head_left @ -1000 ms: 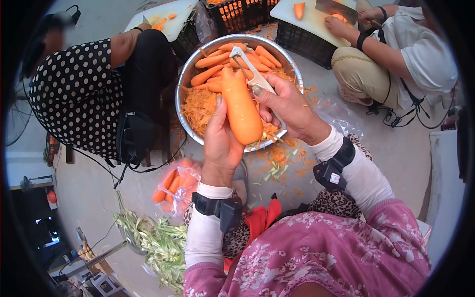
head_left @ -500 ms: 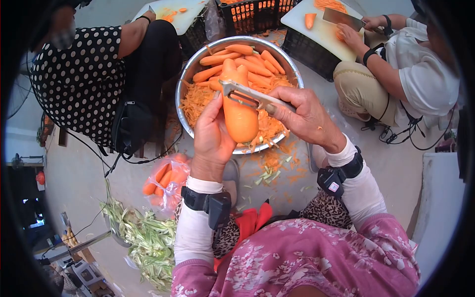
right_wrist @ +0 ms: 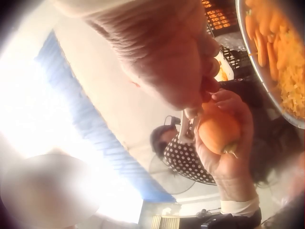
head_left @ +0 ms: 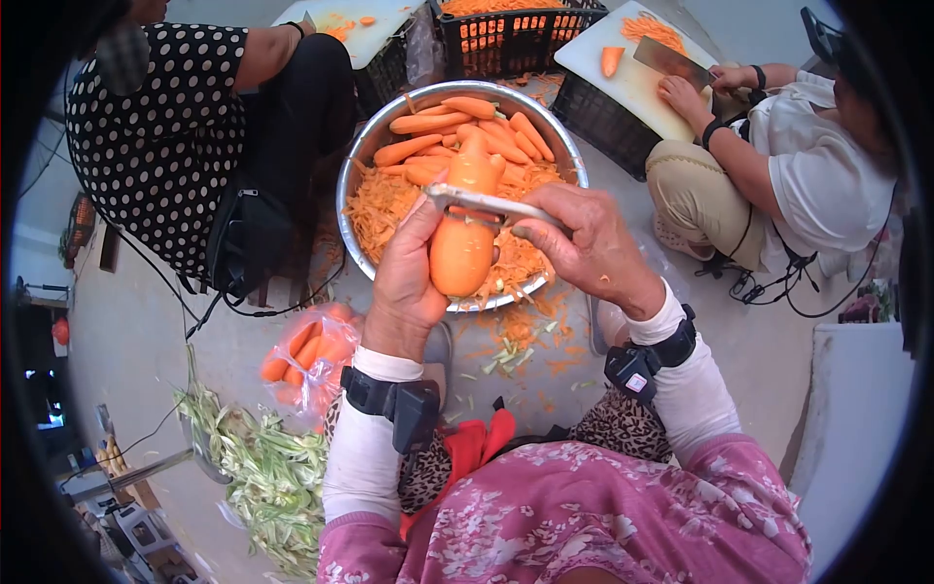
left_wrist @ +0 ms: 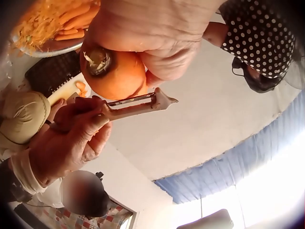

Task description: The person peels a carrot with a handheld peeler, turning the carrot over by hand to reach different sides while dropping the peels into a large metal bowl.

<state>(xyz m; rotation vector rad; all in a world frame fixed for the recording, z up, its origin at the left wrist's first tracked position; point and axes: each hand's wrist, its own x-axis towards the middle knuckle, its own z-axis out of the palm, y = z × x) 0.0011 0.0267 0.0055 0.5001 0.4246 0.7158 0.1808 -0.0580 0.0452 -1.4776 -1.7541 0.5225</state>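
A thick orange carrot [head_left: 461, 257] is gripped in my left hand [head_left: 405, 277], with the thumb along its side. Its stem end, brown with a pale stub, faces the camera in the left wrist view. My right hand [head_left: 592, 238] holds a white peeler [head_left: 486, 203] by the handle. The peeler's blade lies across the carrot about midway along in the head view. Under both hands stands a metal basin [head_left: 342, 209] with whole peeled carrots [head_left: 425, 124] at the back and a heap of orange peelings [head_left: 382, 209] at the front.
A clear bag of carrots [head_left: 309, 352] and a pile of pale green leaves [head_left: 268, 477] lie at the left. Two people sit across, one cutting with a cleaver [head_left: 671, 62] on a white board [head_left: 584, 54]. A black crate [head_left: 496, 39] stands behind the basin.
The peeler, first held beside the carrot's far end, has come across onto the carrot and slid a little toward me. The left hand keeps its grip on the carrot throughout.
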